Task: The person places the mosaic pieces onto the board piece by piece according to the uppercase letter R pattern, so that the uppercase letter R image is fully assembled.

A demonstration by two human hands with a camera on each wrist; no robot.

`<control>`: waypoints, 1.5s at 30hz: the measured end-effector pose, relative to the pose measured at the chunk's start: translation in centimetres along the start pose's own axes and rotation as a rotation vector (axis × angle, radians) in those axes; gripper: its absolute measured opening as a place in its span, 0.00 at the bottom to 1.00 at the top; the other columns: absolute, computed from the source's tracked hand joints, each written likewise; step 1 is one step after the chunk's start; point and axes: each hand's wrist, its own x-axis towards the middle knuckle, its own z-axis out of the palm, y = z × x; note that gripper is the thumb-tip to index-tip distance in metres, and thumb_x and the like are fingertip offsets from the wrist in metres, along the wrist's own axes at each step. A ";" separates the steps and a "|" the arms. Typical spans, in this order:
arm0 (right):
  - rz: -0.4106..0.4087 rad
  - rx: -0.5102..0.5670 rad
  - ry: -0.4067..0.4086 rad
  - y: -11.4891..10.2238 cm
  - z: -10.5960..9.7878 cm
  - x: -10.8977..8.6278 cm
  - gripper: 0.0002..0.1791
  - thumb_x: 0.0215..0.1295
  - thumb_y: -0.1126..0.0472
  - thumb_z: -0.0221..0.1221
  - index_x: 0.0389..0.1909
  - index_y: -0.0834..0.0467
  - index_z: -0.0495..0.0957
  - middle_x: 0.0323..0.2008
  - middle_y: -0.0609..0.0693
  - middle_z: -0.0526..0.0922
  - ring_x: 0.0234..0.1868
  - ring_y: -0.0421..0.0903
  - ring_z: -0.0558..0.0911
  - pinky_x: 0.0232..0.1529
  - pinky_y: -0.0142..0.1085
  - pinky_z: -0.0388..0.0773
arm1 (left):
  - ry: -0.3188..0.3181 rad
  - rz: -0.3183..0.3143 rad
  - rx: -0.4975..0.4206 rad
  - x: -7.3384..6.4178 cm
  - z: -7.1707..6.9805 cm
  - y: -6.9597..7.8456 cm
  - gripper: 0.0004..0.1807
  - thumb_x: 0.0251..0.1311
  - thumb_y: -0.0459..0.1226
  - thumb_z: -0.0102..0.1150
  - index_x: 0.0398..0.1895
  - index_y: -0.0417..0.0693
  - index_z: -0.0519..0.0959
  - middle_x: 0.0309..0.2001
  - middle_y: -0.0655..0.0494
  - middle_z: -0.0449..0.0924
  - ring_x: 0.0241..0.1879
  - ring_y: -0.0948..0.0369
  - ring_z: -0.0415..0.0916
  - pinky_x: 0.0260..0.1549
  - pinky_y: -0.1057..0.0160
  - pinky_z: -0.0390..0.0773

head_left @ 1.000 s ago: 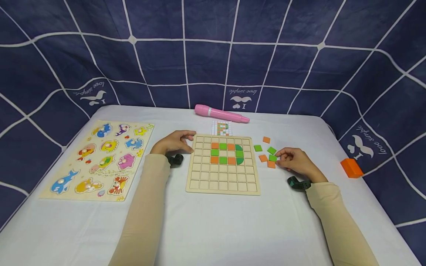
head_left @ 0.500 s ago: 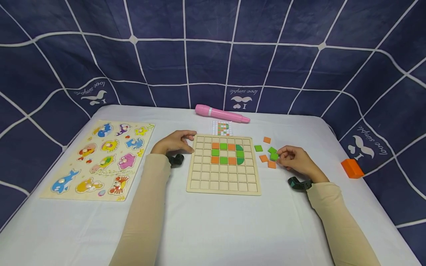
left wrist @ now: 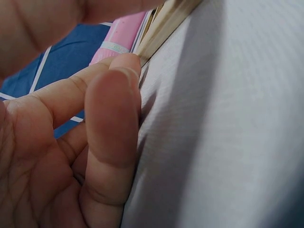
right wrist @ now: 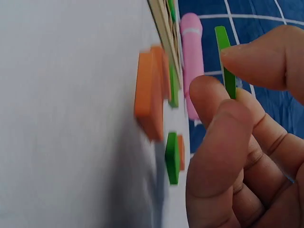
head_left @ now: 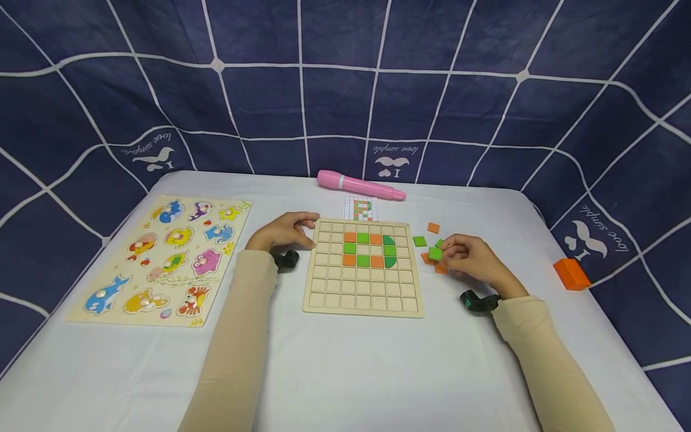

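My right hand (head_left: 472,258) pinches a green square tile (head_left: 435,254) between thumb and fingers. In the right wrist view this green tile (right wrist: 226,61) is seen edge-on, raised off the white cloth. Below it lie loose orange tiles (head_left: 441,269) and another green tile (head_left: 419,241). My left hand (head_left: 283,231) rests at the upper left edge of a wooden grid board (head_left: 361,303), thumb and index fingertips against its side. In the left wrist view the fingertips (left wrist: 130,61) meet the board's edge (left wrist: 166,28). Orange, green and rounded dark green pieces form a ring on the board.
Behind the board lie a small pattern card (head_left: 360,208) and a pink microphone-shaped pen (head_left: 361,185). A sea-animal peg puzzle (head_left: 162,264) lies at the left. An orange block (head_left: 571,274) stands at the right edge. Dark blue checked cloth (head_left: 345,102) rises behind the table.
The right hand has lifted a green tile off the loose pile and moved it slightly left toward the board. The left hand and the board have stayed in place.
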 end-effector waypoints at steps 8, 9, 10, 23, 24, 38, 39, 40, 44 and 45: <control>-0.026 0.041 -0.038 -1.3 1.5 0.2 0.20 0.63 0.74 0.66 0.55 0.75 0.77 0.37 0.58 0.89 0.27 0.40 0.80 0.30 0.33 0.80 | 0.003 0.002 0.009 0.0 -0.1 -0.2 0.49 0.55 0.25 0.76 0.82 0.38 0.66 0.59 0.46 0.72 0.40 0.59 0.69 0.41 0.69 0.71; -0.031 0.042 -0.043 -1.4 1.8 0.2 0.20 0.63 0.74 0.66 0.55 0.75 0.77 0.37 0.57 0.89 0.27 0.40 0.80 0.30 0.33 0.80 | 0.004 0.002 0.008 0.0 -0.1 -0.2 0.49 0.55 0.25 0.76 0.82 0.38 0.66 0.59 0.46 0.72 0.40 0.59 0.69 0.41 0.69 0.71; -0.039 0.042 -0.048 -1.6 2.0 0.3 0.20 0.63 0.74 0.66 0.55 0.75 0.77 0.37 0.57 0.89 0.27 0.40 0.80 0.30 0.33 0.79 | 0.004 0.002 0.005 0.0 -0.1 -0.2 0.49 0.55 0.25 0.76 0.82 0.38 0.66 0.59 0.46 0.72 0.40 0.59 0.69 0.41 0.69 0.71; -0.114 0.042 -0.162 -3.6 5.9 1.3 0.17 0.62 0.75 0.69 0.51 0.73 0.80 0.36 0.57 0.90 0.28 0.39 0.82 0.32 0.32 0.81 | 0.013 -0.008 -0.001 0.0 0.0 -0.1 0.48 0.54 0.24 0.75 0.81 0.40 0.68 0.57 0.48 0.73 0.39 0.59 0.70 0.40 0.69 0.71; -0.125 0.038 -0.172 -3.8 6.2 1.4 0.16 0.62 0.75 0.69 0.50 0.72 0.80 0.36 0.56 0.90 0.29 0.39 0.82 0.34 0.32 0.80 | 0.014 -0.009 -0.005 0.1 0.0 -0.1 0.48 0.54 0.24 0.75 0.81 0.40 0.68 0.57 0.48 0.73 0.39 0.59 0.69 0.40 0.69 0.72; -0.171 -0.070 -0.244 -6.7 8.9 2.6 0.12 0.63 0.67 0.72 0.46 0.63 0.85 0.29 0.45 0.89 0.28 0.39 0.78 0.41 0.32 0.76 | 0.010 -0.010 0.003 0.0 -0.1 -0.1 0.48 0.55 0.25 0.76 0.81 0.40 0.68 0.58 0.48 0.73 0.40 0.59 0.69 0.41 0.68 0.71; -0.170 -0.074 -0.248 -6.9 9.1 2.8 0.11 0.63 0.67 0.72 0.46 0.63 0.85 0.28 0.44 0.88 0.28 0.39 0.77 0.42 0.32 0.75 | 0.011 -0.010 0.005 0.0 -0.1 -0.1 0.48 0.55 0.25 0.76 0.81 0.40 0.68 0.58 0.48 0.73 0.40 0.59 0.69 0.41 0.68 0.71; -0.173 -0.080 -0.253 -7.1 9.2 2.9 0.11 0.64 0.67 0.72 0.45 0.62 0.85 0.28 0.43 0.88 0.28 0.39 0.77 0.43 0.33 0.75 | 0.012 -0.008 0.006 0.0 -0.1 -0.1 0.48 0.55 0.25 0.76 0.81 0.40 0.68 0.58 0.48 0.73 0.40 0.59 0.69 0.41 0.68 0.71; -0.175 -0.110 -0.260 -7.9 10.1 3.3 0.10 0.63 0.66 0.72 0.44 0.62 0.85 0.26 0.41 0.86 0.29 0.39 0.77 0.45 0.35 0.75 | 0.015 -0.007 -0.009 0.0 -0.1 -0.1 0.48 0.54 0.24 0.76 0.81 0.39 0.67 0.59 0.46 0.73 0.40 0.59 0.69 0.40 0.69 0.71; -0.169 -0.121 -0.260 -8.1 10.3 3.4 0.10 0.63 0.66 0.73 0.43 0.62 0.86 0.25 0.41 0.86 0.29 0.39 0.77 0.44 0.35 0.75 | 0.016 -0.006 -0.013 0.0 -0.1 -0.1 0.49 0.54 0.23 0.76 0.81 0.38 0.67 0.59 0.46 0.73 0.40 0.59 0.69 0.40 0.69 0.72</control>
